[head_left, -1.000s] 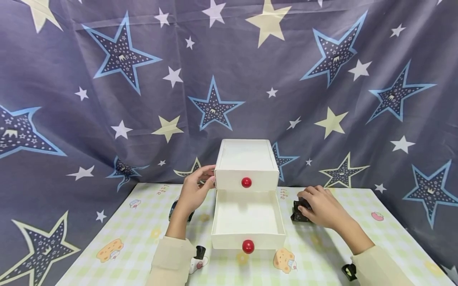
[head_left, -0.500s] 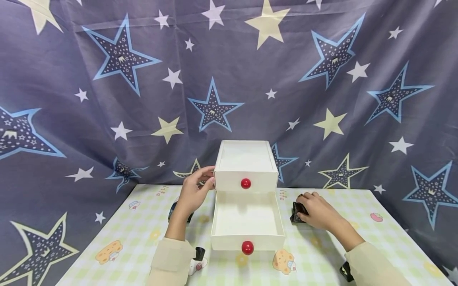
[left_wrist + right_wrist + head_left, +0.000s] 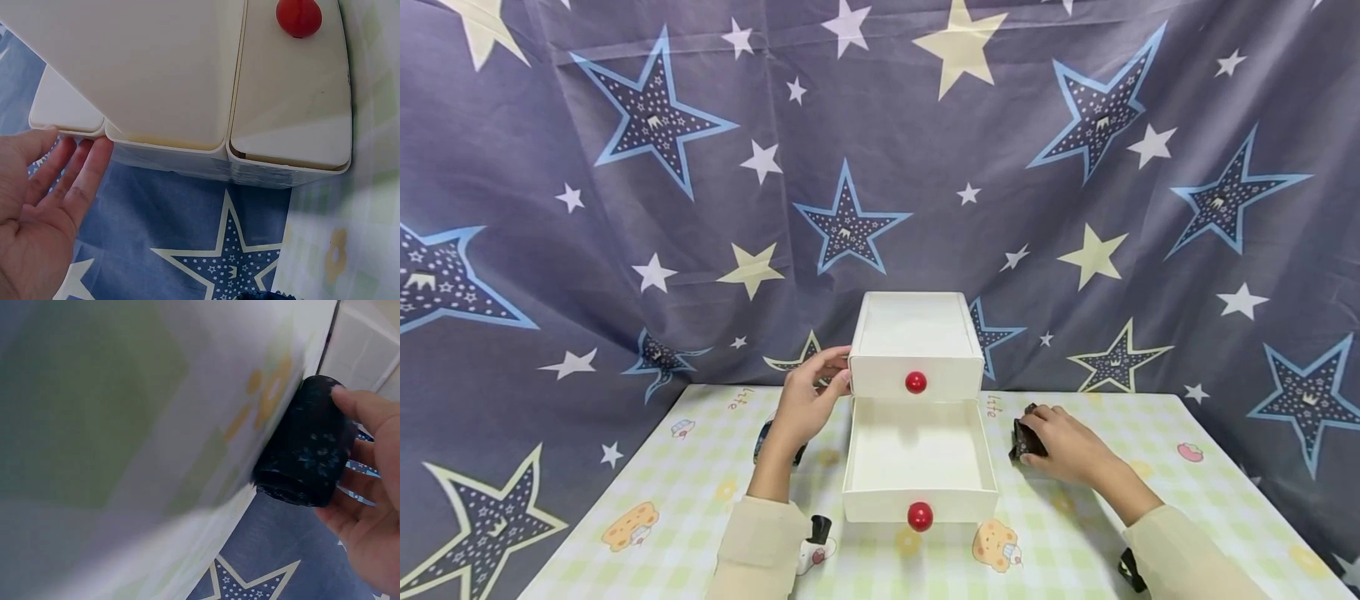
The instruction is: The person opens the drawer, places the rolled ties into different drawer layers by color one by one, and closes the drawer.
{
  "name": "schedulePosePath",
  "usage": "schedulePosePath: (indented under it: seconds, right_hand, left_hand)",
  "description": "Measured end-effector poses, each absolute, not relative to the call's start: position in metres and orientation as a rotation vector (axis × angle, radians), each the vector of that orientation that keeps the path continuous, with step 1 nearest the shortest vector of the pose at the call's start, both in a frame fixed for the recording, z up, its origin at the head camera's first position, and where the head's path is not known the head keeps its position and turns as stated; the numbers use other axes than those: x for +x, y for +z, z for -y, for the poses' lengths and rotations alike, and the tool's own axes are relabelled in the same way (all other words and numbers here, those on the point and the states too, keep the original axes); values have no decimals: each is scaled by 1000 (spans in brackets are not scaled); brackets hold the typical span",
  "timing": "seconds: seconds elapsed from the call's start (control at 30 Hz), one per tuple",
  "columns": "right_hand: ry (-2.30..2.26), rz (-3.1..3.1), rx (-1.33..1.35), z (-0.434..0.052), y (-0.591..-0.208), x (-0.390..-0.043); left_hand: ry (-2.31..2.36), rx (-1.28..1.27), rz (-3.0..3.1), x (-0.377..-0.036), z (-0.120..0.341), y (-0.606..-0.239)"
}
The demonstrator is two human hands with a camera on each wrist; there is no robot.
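A white drawer cabinet (image 3: 913,325) with red knobs stands at the back middle of the table. Its middle drawer (image 3: 921,450) is pulled out, with nothing seen inside. The tiers above and below are closed in the left wrist view. My left hand (image 3: 807,402) touches the left side of the top tier, fairly straight fingers on the side wall and thumb at the front edge (image 3: 53,128). To the cabinet's right, my right hand (image 3: 1070,443) holds a dark floral-patterned cylinder (image 3: 306,444) between thumb and fingers, close to the tabletop. Part of the cylinder is hidden by the hand.
Behind my left wrist lies a dark blue patterned object (image 3: 763,437), mostly hidden. Small black devices sit by both sleeves, one at the left (image 3: 820,529). The checked tabletop (image 3: 692,500) ends at a starry curtain (image 3: 880,125) close behind the cabinet.
My right hand has shifted slightly, its fingers now lower around the cylinder, which has turned a little. My left hand, the cabinet and its drawers have stayed put.
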State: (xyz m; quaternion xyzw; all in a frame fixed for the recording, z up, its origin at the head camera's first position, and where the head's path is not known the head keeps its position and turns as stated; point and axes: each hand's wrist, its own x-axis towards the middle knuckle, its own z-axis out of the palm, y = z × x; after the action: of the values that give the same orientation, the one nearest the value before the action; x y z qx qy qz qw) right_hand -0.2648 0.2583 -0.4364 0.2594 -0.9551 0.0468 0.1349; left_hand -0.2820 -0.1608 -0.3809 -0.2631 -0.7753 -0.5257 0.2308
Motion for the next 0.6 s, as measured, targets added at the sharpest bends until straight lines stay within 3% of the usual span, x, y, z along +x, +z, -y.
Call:
schedulePosePath:
  seconds: [0.6]
  right_hand:
    - [-149,2712,824,-253,-437,-285]
  left_hand:
    - [-1445,-737,2127,-282,162,-381]
